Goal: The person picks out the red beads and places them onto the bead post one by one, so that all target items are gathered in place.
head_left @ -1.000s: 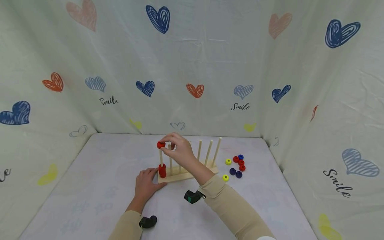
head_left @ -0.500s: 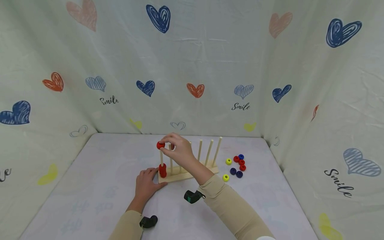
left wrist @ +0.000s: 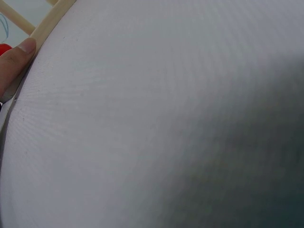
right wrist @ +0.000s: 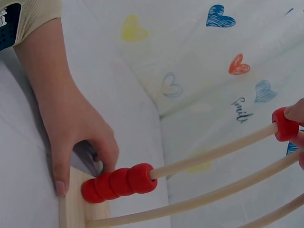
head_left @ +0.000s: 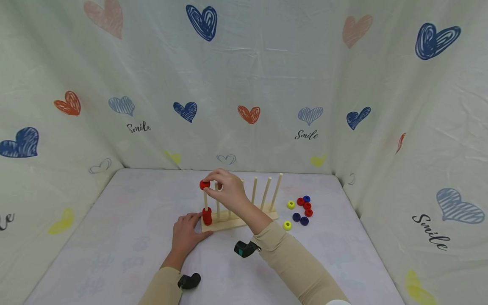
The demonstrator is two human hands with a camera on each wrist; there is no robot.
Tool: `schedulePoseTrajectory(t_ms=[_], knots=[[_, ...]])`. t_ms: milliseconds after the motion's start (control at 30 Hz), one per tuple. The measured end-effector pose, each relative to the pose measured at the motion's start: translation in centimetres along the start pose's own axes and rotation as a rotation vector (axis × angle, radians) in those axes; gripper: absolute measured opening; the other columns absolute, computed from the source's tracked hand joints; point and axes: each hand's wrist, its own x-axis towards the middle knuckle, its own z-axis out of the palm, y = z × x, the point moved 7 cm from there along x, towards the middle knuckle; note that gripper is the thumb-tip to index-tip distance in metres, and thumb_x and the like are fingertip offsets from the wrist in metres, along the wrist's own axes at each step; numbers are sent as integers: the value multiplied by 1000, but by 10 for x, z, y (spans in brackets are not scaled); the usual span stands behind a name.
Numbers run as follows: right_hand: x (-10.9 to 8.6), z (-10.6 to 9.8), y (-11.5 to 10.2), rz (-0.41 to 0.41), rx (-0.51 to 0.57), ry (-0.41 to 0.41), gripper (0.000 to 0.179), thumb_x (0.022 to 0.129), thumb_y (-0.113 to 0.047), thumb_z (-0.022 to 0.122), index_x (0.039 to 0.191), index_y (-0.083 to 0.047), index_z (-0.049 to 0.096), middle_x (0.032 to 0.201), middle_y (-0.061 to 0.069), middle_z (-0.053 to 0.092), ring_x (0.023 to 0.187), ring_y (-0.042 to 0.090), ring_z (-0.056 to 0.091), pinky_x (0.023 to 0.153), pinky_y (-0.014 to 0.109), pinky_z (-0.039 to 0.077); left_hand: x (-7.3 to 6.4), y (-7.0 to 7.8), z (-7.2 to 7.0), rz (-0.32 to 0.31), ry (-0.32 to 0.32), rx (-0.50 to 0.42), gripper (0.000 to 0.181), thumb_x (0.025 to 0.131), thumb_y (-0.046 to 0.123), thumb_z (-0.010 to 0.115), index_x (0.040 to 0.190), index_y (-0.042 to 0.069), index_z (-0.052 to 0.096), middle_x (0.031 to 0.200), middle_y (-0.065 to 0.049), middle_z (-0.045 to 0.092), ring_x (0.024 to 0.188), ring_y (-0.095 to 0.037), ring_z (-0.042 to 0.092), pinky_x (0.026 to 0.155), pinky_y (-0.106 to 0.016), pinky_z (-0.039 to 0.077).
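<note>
A wooden peg stand [head_left: 225,224] with a row of upright pegs is on the table. Its leftmost peg carries several red beads [right wrist: 121,183] stacked at the bottom. My right hand [head_left: 229,191] pinches another red bead [right wrist: 282,126] between thumb and fingers at the top of that same peg, and the peg's tip is hidden there. At the left end of the base, my left hand [head_left: 185,234] grips the wood, thumb along the front edge and fingers round the far side. Only the thumb [left wrist: 21,54] of that hand shows in the left wrist view, against the base.
Right of the stand lie loose beads: two yellow beads [head_left: 287,225], three red beads [head_left: 308,212], two dark blue beads [head_left: 304,221] and a brighter blue bead [head_left: 306,198]. A curtain printed with hearts [head_left: 249,114] surrounds the white table [head_left: 114,237] at the back and sides.
</note>
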Motion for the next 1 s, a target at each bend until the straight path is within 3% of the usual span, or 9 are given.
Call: schedulePoseTrajectory(t_ms=[600, 1000], knots=[[0, -1, 2, 21, -1, -14, 19, 87, -19, 75, 105, -14, 74, 108, -4, 65, 69, 6, 50, 60, 18, 42, 1, 1, 0, -14, 6, -8, 79, 68, 48, 85, 130, 6, 61, 124, -18, 60, 112, -38, 48, 92, -57, 39], [-2, -8, 4, 44, 103, 12, 18, 87, -15, 74, 105, -13, 74, 107, -4, 64, 73, 7, 52, 61, 20, 44, 0, 1, -1, -1, 2, -5, 78, 70, 49, 84, 130, 5, 61, 124, -17, 59, 112, -38, 48, 92, -57, 39]])
